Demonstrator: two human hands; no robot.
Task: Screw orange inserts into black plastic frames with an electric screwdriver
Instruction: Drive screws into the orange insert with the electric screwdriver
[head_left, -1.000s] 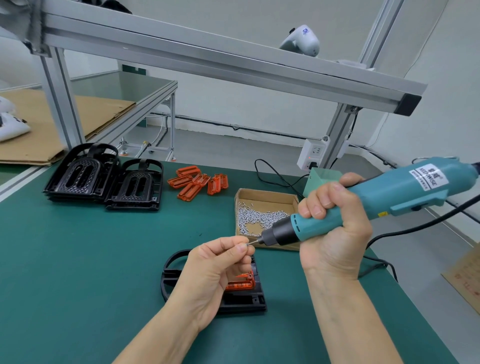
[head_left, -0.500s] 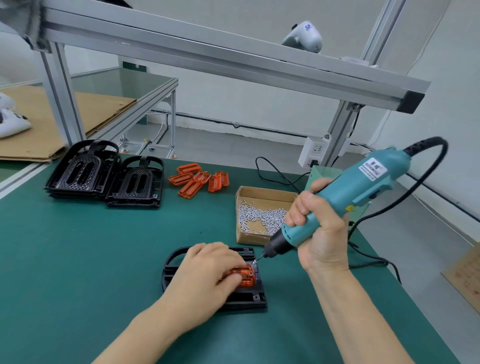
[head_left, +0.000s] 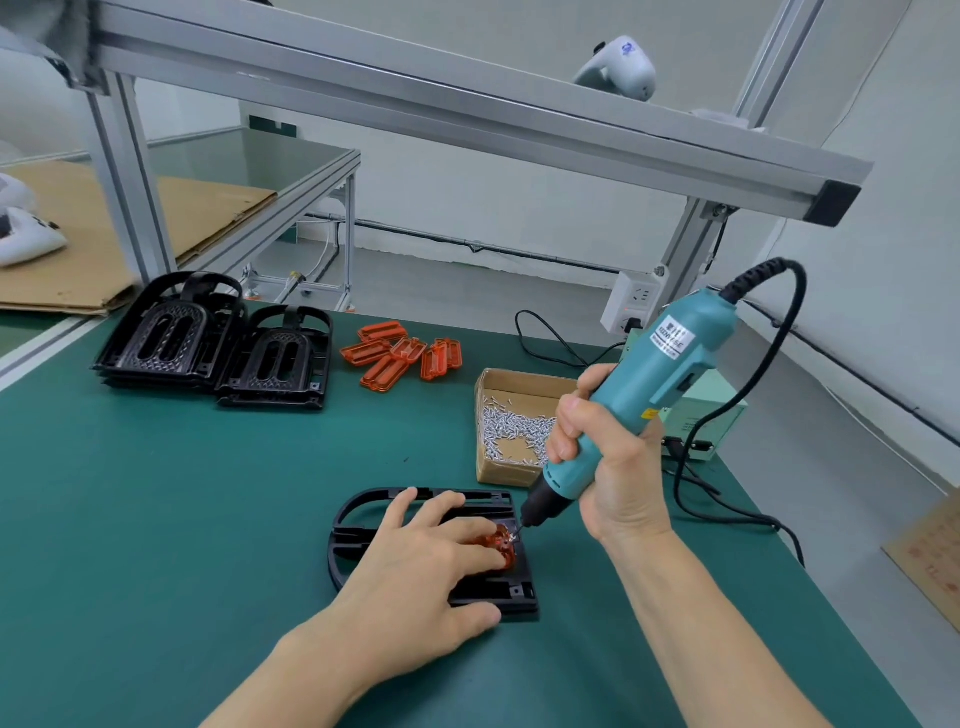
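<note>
Seen from the head camera, the left hand (head_left: 415, 566) lay flat with relaxed fingers pressing on the black frame (head_left: 358, 525), covering most of the orange insert (head_left: 501, 543) seated at the frame's right end. Just right of the frame, the right hand (head_left: 613, 467) gripped the teal electric screwdriver (head_left: 654, 379), its bit tip touching the insert, with the cardboard box of screws (head_left: 511, 431) just behind the frame.

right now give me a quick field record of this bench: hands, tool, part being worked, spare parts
left hand: left hand rests flat on the orange insert, holding it in the black frame
right hand: right hand grips the electric screwdriver
tool tip: at the insert's right end
screws: loose in the cardboard box
spare inserts: orange pile at the back of the mat
spare frames: two black stacks back left
</note>
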